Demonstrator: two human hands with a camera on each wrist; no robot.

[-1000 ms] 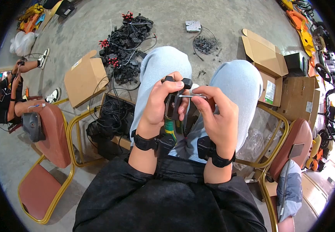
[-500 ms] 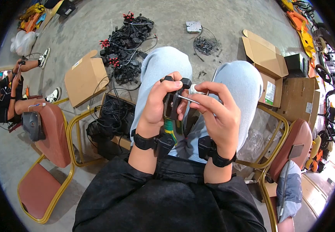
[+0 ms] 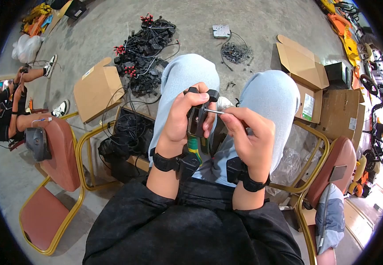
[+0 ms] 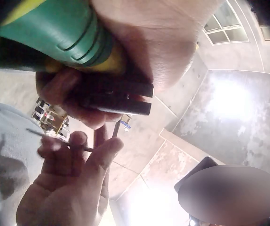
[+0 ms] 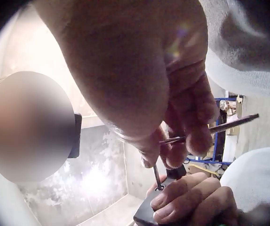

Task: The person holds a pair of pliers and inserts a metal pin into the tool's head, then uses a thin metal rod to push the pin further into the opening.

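Note:
My left hand (image 3: 178, 117) grips a black part (image 3: 196, 119) upright between the knees, thumb across its top end. A green-and-yellow handle (image 3: 193, 144) extends below the black part; in the left wrist view this handle (image 4: 62, 33) runs past the palm. My right hand (image 3: 252, 134) pinches a thin bent metal hex key (image 3: 215, 111) between thumb and fingers. In the right wrist view, the short arm of the hex key (image 5: 157, 178) meets a small hole in the black part (image 5: 147, 214). Its long arm sticks out past the right fingers.
A heap of black connectors and cables (image 3: 145, 57) lies on the floor ahead, with smaller black pieces (image 3: 237, 53) to its right. Open cardboard boxes (image 3: 306, 66) stand on both sides. Brown chairs (image 3: 59, 154) flank me; another person sits at far left.
My right hand has turned the hex key: its long arm pointed up past the fingers half a second ago and now is hidden in the head view. The left hand stays still.

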